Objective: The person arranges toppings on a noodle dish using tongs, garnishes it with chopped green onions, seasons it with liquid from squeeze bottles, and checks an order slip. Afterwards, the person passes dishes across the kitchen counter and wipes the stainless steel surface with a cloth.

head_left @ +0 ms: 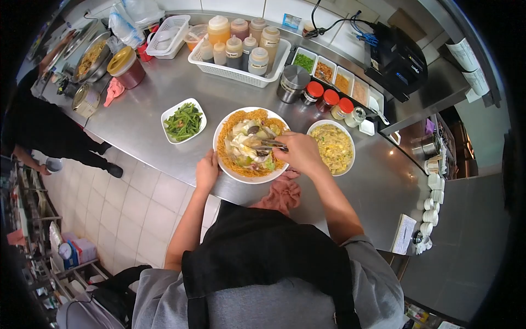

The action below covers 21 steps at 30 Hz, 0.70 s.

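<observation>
A large white plate (223,171) sits in front of me, heaped with crispy fried noodles (229,156) in a ring around a saucy topping (243,143) with pale vegetables and dark pieces. My left hand (207,171) grips the plate's left rim. Closed around metal tongs (268,143), my right hand (300,152) is over the plate's right side, and the tong tips reach into the topping. Just right of that hand is a white bowl (353,159) of yellow, egg-like food. A square white dish (164,124) of green vegetables stands to the left.
A crumpled pink cloth (282,193) lies at the counter's near edge. Behind the plate are a white basket (268,81) of sauce bottles, red-lidded jars (329,100) and a row of topping trays (342,80). Another person (46,126) stands at the left.
</observation>
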### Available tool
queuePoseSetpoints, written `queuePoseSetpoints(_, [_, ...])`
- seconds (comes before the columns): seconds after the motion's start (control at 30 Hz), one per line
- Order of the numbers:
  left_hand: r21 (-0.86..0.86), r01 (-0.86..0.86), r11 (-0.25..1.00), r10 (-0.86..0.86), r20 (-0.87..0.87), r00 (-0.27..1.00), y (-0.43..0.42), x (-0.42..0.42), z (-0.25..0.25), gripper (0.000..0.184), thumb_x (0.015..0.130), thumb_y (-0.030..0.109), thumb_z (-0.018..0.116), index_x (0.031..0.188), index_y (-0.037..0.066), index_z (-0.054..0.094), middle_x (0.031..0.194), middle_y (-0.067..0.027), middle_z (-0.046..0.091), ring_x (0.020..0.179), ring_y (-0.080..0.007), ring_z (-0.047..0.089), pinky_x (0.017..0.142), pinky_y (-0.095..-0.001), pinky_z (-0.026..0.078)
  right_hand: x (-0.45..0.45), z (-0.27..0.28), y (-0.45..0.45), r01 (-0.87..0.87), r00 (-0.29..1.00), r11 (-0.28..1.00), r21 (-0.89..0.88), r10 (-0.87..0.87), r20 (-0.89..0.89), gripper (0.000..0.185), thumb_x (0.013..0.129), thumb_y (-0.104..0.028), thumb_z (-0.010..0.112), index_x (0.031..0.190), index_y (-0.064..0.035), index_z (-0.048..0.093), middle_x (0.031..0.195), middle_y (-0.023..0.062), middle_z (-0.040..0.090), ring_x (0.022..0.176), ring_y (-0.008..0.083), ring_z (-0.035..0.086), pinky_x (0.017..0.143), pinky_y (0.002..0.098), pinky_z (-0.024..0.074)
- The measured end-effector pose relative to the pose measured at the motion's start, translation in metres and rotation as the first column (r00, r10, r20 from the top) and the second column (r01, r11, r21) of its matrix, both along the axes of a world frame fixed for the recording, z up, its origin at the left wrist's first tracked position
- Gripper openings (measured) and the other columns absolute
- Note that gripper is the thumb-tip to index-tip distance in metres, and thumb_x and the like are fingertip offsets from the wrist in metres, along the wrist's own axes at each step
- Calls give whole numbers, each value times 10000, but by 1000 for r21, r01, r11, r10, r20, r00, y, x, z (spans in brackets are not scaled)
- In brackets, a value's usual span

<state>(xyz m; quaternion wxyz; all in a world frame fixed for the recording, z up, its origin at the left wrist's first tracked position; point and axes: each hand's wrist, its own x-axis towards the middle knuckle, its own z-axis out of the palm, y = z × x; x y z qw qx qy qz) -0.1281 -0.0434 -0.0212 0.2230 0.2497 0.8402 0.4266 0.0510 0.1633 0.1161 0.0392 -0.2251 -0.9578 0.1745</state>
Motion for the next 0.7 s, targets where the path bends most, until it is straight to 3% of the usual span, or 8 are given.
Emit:
queuePoseSetpoints(0.23, [9,-16,1000,16,-2,1000,2,1,0,370,1006,223,448,1231,-45,567,606,-133,613,460,-178,592,473,-328,478,14,13,19,47,992,996,-74,-56,-117,247,788,-290,635,895,-87,727,856,111,664,788,310,652,662,424,514])
queuePoseSetpoints(0.37, [28,-30,999,30,5,1000,2,3,0,369,1010,226,446,1229,-45,567,629,-137,627,455,-175,587,466,-326,477,16,-7,46,226,972,966,121,-216,-94,216,807,-292,622,828,-96,710,801,103,638,758,310,640,650,440,506])
queuePoseSetpoints(0.7, [18,-14,1000,14,-17,1000,2,2,-1,318,1011,224,441,1141,-14,607,619,-126,622,457,-170,584,473,-322,473,5,-55,57,212,971,966,145,-192,-142,244,805,-310,630,869,-96,730,832,118,656,775,316,654,678,441,524])
